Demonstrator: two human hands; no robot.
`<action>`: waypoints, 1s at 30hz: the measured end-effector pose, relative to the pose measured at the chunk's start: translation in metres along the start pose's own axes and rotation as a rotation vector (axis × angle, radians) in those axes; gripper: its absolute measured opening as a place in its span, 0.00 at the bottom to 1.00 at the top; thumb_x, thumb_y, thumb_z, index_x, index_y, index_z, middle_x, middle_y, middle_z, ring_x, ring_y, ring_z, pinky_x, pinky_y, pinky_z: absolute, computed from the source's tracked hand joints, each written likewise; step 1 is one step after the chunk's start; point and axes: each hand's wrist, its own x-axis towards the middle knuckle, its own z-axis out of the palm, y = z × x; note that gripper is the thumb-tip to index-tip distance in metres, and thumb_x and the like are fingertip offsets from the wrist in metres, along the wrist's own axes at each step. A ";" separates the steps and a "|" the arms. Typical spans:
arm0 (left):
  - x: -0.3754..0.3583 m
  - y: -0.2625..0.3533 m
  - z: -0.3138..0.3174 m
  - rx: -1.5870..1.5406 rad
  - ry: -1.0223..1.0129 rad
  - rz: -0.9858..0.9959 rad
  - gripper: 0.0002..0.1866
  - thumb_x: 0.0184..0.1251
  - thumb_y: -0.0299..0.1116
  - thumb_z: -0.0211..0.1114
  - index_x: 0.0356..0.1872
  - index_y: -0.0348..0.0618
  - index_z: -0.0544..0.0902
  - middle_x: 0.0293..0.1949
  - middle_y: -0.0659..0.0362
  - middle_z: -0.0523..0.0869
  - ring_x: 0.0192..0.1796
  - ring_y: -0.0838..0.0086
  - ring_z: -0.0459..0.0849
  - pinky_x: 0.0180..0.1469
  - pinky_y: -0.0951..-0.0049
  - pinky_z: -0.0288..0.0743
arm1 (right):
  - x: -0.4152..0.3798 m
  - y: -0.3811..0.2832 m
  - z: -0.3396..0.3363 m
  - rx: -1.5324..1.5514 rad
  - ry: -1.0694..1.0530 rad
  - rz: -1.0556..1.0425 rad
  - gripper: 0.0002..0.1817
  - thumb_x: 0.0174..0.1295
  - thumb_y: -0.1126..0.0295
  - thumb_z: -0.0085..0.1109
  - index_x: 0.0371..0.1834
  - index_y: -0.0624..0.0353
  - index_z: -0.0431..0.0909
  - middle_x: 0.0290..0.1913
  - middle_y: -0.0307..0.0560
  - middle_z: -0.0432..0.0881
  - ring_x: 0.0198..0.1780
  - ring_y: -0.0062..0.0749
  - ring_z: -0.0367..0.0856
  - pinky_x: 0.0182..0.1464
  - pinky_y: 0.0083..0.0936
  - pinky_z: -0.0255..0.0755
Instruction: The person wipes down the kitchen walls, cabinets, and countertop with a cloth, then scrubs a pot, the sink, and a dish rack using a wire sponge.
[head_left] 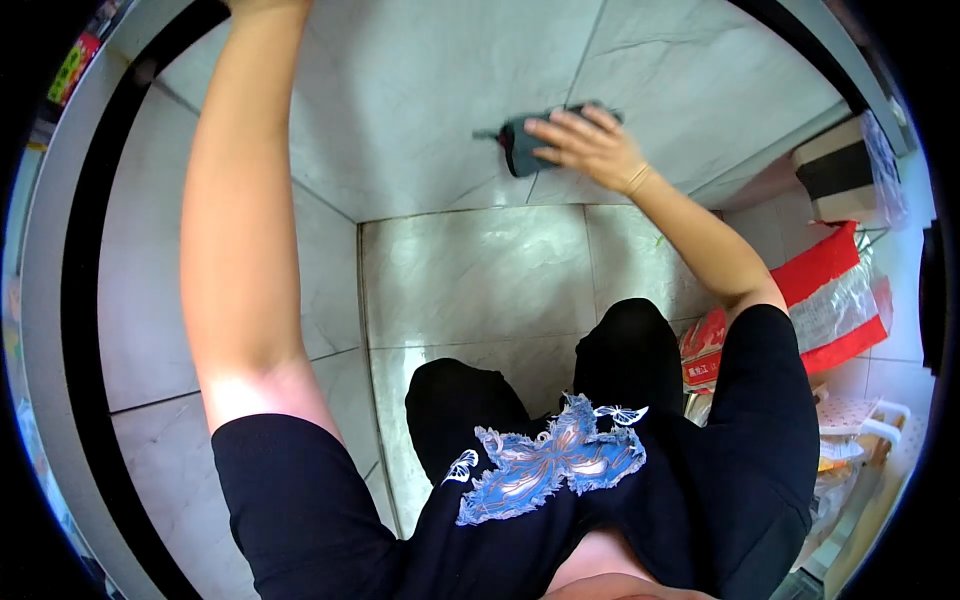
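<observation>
My right hand (590,148) lies over a dark grey cloth (532,150) with black edges and a small spot of red. It presses the cloth against the pale marbled tile surface (430,110), fingers spread and slightly bent across it. Both the hand and the cloth are somewhat blurred. A thin band circles my right wrist. My left arm (240,220) reaches straight up along the left side, and its hand is cut off by the top edge of the view.
My bent knees (630,350) rest above the tiled floor (480,270). On the right stand a red and clear plastic bag (830,295), a box (835,170) and a white-handled basket (850,415). A grey frame with a black strip (85,270) curves along the left.
</observation>
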 end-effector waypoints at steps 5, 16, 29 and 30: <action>0.005 0.003 -0.023 -0.204 -0.063 -0.063 0.16 0.71 0.42 0.58 0.37 0.43 0.90 0.39 0.48 0.90 0.44 0.52 0.88 0.49 0.56 0.79 | 0.055 0.096 -0.082 -0.160 0.343 0.432 0.18 0.60 0.58 0.64 0.54 0.29 0.86 0.71 0.35 0.77 0.73 0.37 0.71 0.75 0.41 0.56; -0.007 -0.026 0.019 -0.146 0.039 0.093 0.15 0.75 0.47 0.57 0.39 0.63 0.94 0.32 0.67 0.92 0.32 0.70 0.88 0.35 0.69 0.80 | -0.056 -0.072 0.035 0.148 0.116 0.428 0.22 0.58 0.66 0.62 0.54 0.23 0.82 0.72 0.25 0.73 0.76 0.30 0.62 0.75 0.42 0.54; 0.009 -0.027 0.005 -0.338 -0.199 -0.196 0.29 0.82 0.48 0.42 0.46 0.45 0.93 0.41 0.59 0.94 0.41 0.71 0.91 0.44 0.74 0.81 | -0.047 0.082 -0.025 -0.043 0.696 1.267 0.35 0.47 0.65 0.67 0.66 0.36 0.80 0.72 0.48 0.71 0.71 0.47 0.67 0.70 0.43 0.58; 0.011 -0.028 0.004 -0.297 -0.195 -0.219 0.29 0.82 0.47 0.42 0.45 0.44 0.93 0.42 0.59 0.94 0.41 0.71 0.91 0.44 0.74 0.81 | -0.069 0.071 -0.013 -0.023 0.698 1.425 0.38 0.47 0.66 0.67 0.69 0.42 0.78 0.74 0.54 0.68 0.72 0.53 0.65 0.73 0.46 0.56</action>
